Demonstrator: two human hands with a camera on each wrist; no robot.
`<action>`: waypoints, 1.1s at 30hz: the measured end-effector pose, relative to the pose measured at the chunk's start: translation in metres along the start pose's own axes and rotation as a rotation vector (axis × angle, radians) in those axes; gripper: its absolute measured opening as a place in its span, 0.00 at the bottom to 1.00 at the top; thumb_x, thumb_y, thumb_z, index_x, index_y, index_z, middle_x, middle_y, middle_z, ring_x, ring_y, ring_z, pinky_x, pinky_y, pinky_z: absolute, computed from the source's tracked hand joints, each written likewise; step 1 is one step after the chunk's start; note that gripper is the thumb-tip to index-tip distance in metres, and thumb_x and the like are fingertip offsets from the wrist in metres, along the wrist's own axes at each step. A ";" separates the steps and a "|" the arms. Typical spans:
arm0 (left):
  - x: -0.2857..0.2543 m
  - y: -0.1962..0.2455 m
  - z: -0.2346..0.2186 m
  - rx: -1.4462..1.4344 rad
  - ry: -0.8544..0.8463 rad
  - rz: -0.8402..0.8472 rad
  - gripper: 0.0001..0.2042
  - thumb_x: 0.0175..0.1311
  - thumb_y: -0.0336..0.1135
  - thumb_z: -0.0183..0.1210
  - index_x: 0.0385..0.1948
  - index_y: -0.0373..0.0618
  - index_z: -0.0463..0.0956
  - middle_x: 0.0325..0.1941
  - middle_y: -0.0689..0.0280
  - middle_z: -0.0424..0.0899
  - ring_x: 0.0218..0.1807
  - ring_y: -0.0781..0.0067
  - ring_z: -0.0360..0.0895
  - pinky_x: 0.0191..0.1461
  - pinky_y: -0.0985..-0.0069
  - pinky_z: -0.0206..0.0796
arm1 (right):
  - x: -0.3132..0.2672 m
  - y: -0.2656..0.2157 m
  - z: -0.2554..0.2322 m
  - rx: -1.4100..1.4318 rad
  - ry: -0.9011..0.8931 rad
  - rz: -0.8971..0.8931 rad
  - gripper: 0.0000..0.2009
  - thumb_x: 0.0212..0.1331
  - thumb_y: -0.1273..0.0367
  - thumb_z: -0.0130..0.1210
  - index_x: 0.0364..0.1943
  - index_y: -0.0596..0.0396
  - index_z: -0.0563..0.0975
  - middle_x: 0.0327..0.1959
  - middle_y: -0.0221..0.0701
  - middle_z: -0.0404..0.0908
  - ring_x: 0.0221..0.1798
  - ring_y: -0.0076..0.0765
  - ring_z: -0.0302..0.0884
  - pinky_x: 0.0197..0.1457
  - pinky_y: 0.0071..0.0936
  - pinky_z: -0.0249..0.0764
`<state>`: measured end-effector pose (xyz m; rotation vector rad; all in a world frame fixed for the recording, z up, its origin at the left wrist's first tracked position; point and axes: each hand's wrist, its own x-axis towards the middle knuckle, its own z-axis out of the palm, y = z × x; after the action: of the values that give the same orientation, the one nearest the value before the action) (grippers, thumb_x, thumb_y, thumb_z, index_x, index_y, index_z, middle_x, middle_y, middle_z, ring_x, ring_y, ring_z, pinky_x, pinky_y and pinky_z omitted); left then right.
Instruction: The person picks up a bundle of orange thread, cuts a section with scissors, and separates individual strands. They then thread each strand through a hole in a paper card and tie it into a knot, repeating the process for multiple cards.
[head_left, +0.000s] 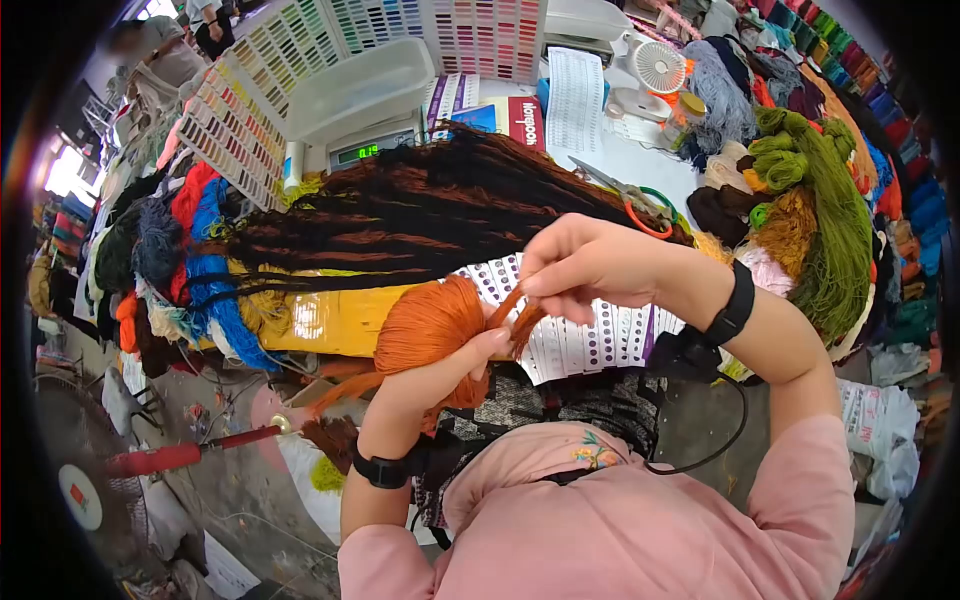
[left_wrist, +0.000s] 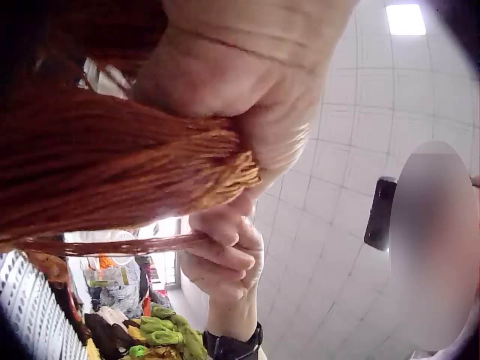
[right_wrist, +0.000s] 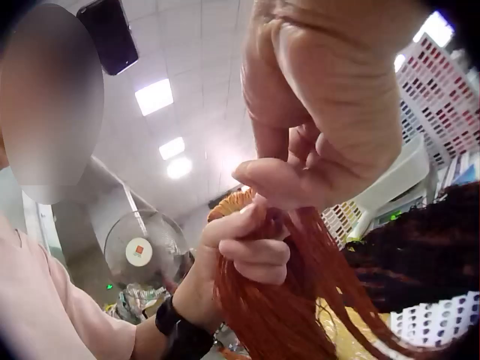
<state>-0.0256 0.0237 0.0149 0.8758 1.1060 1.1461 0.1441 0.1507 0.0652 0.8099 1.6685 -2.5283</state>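
Note:
A thick hank of rust-orange yarn (head_left: 428, 318) is gripped near its looped end by my left hand (head_left: 462, 362), with the thumb lying across it. In the left wrist view the loops (left_wrist: 236, 176) poke out past that hand. My right hand (head_left: 590, 268) pinches a thin bundle of strands (head_left: 507, 308) from the same hank between thumb and fingertips, slightly above and right of the left hand. The right wrist view shows loose strands (right_wrist: 337, 270) hanging below the pinch. Behind the hands, long dark brown and black yarn (head_left: 400, 205) spreads across the table.
Scissors (head_left: 640, 200) with red and green handles lie behind my right hand. A scale (head_left: 365, 150) carries a clear plastic bin (head_left: 365, 85). Colour cards (head_left: 490, 40) stand at the back. Green yarn hanks (head_left: 825, 230) pile at right; a fan (head_left: 85, 490) is at lower left.

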 end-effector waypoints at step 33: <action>0.061 -0.079 -0.081 -0.297 0.368 -0.293 0.09 0.52 0.29 0.53 0.36 0.39 0.69 0.28 0.69 0.74 0.22 0.86 0.64 0.26 0.87 0.59 | 0.065 0.096 -0.096 -0.248 0.792 -0.372 0.06 0.40 0.70 0.56 0.23 0.59 0.78 0.20 0.27 0.75 0.22 0.20 0.68 0.29 0.19 0.66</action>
<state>-0.0814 0.0653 -0.0929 0.2645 1.2705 1.2102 0.1541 0.2092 -0.0733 1.7708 2.4785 -2.2414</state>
